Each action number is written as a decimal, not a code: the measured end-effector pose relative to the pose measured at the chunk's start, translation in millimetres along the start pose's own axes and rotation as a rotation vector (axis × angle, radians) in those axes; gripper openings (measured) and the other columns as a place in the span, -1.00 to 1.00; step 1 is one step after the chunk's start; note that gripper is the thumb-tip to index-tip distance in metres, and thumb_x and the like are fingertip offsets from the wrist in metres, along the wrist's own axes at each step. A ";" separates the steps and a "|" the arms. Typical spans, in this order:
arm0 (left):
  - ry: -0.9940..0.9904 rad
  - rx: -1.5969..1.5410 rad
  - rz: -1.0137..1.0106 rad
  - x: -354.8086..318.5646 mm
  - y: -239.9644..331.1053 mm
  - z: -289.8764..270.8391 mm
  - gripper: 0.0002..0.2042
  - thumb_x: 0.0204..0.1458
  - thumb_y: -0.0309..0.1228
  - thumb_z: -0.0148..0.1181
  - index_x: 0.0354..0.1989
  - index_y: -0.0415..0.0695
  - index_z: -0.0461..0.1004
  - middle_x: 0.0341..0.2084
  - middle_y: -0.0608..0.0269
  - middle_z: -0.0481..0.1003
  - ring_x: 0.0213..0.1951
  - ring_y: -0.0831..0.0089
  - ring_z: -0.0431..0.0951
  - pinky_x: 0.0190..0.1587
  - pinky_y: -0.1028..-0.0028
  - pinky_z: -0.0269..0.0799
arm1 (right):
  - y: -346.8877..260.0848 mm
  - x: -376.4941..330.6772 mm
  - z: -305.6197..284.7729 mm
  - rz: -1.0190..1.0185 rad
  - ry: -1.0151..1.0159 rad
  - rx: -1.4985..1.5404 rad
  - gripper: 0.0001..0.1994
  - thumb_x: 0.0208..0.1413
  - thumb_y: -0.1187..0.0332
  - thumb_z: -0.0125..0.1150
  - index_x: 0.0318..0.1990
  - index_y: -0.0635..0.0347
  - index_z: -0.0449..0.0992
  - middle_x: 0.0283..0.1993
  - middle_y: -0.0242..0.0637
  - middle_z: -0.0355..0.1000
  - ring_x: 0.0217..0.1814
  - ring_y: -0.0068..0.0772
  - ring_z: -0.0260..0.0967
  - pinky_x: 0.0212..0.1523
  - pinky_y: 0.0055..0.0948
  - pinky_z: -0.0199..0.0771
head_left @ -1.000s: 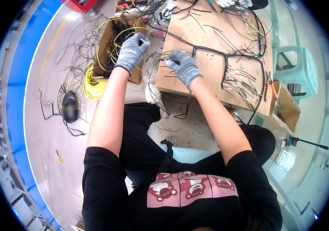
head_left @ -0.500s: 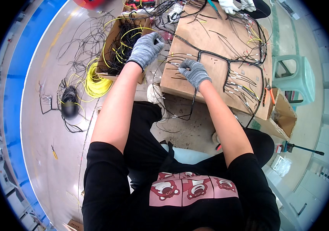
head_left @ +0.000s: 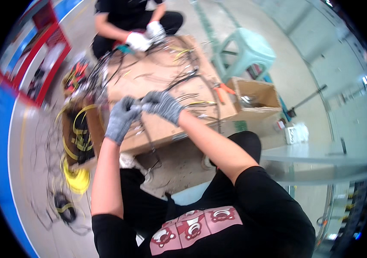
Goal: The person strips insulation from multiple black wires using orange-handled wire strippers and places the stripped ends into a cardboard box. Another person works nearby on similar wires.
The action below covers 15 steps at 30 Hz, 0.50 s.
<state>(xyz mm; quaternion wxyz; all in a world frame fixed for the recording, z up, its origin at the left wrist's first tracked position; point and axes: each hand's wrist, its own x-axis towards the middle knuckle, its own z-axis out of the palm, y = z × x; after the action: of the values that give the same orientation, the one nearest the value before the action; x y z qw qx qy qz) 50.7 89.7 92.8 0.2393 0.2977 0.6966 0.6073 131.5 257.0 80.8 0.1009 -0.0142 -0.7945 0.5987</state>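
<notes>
Both my hands wear grey knit gloves and meet above the near left part of a cardboard-covered worktop (head_left: 127, 86). My left hand (head_left: 122, 119) is closed in a pinch. My right hand (head_left: 164, 106) pinches close against it from the right. Between their fingertips is a small whitish piece (head_left: 138, 105), too blurred to name. A black wire harness (head_left: 187, 78) with branching thin wires lies on the worktop to the right of my hands. One dark cable (head_left: 147, 136) hangs down over the near edge below them.
Across the worktop a person in white gloves (head_left: 139, 41) handles wires. Orange-handled pliers (head_left: 220, 91) lie at the right edge, near a cardboard box (head_left: 258, 95) and a pale green stool (head_left: 250, 49). At left stand a box of wires (head_left: 69, 133), a yellow wire coil (head_left: 78, 178) and a red rack (head_left: 55, 47).
My view has turned toward the right, bringing the other person into sight. My hands, apart before, are now together; my left fingers are pinched against my right ones.
</notes>
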 end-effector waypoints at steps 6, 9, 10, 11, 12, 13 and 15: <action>-0.163 -0.251 -0.086 4.8 -0.3 78.8 -0.92 0.00 -0.59 0.04 -0.32 -0.26 0.37 -0.50 0.23 0.46 -0.53 0.54 0.49 -0.50 0.61 0.45 | -10.4 -55.2 -61.5 0.323 -0.001 -0.102 -0.83 -0.03 0.34 0.18 -0.35 0.24 0.42 -0.53 -0.37 0.37 -0.49 -0.55 0.29 -0.43 -0.52 0.36; -0.174 -0.209 -0.081 6.9 6.2 112.0 -0.94 0.00 -0.58 0.05 -0.34 -0.25 0.36 -0.52 0.27 0.45 -0.54 0.57 0.47 -0.52 0.62 0.43 | -6.8 -70.2 -92.4 0.242 -0.034 -0.340 -0.82 -0.06 0.34 0.18 -0.36 0.26 0.43 -0.45 -0.16 0.42 -0.44 -0.32 0.35 -0.31 -0.40 0.37; -0.138 -0.171 -0.065 7.5 3.2 117.2 -0.92 0.00 -0.57 0.06 -0.33 -0.24 0.36 -0.52 0.25 0.45 -0.55 0.56 0.48 -0.54 0.61 0.42 | 1.4 -72.4 -105.0 0.130 0.004 -0.435 -0.83 -0.07 0.34 0.17 -0.36 0.24 0.43 -0.45 -0.16 0.41 -0.42 -0.28 0.36 -0.29 -0.40 0.37; -0.100 -0.133 -0.048 8.7 2.1 120.7 -0.91 0.00 -0.55 0.07 -0.32 -0.24 0.35 -0.51 0.23 0.46 -0.55 0.54 0.48 -0.56 0.61 0.41 | 9.8 -74.0 -121.2 0.016 0.041 -0.530 -0.83 -0.08 0.35 0.17 -0.36 0.23 0.43 -0.46 -0.15 0.41 -0.41 -0.24 0.36 -0.28 -0.39 0.37; -0.074 -0.108 -0.064 9.4 7.9 124.4 -0.89 0.00 -0.55 0.06 -0.29 -0.24 0.34 -0.50 0.23 0.46 -0.55 0.55 0.48 -0.57 0.62 0.39 | 25.8 -74.9 -145.9 -0.016 0.139 -0.525 -0.85 -0.10 0.36 0.17 -0.37 0.21 0.44 -0.46 -0.13 0.40 -0.40 -0.17 0.37 -0.30 -0.38 0.37; -0.026 -0.085 -0.088 7.6 8.4 120.5 -0.88 0.01 -0.54 0.05 -0.27 -0.24 0.34 -0.49 0.24 0.46 -0.55 0.56 0.47 -0.56 0.64 0.37 | 14.0 -73.0 -167.8 0.032 0.225 -0.503 -0.85 -0.12 0.35 0.19 -0.40 0.21 0.44 -0.49 -0.16 0.40 -0.44 -0.26 0.37 -0.33 -0.37 0.37; -0.003 -0.074 -0.119 11.8 12.0 120.4 -0.87 0.02 -0.52 0.04 -0.25 -0.24 0.34 -0.49 0.24 0.46 -0.55 0.57 0.47 -0.53 0.64 0.37 | 38.6 -67.5 -239.8 0.112 0.403 -0.345 -0.86 -0.05 0.33 0.18 -0.41 0.21 0.49 -0.56 -0.23 0.41 -0.55 -0.47 0.31 -0.46 -0.44 0.36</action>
<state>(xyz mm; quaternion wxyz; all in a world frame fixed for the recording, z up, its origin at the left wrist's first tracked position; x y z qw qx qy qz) 127.5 183.7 87.2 0.2870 0.2475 0.6898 0.6168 236.3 485.6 97.4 0.2199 -0.1941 -0.8465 0.4443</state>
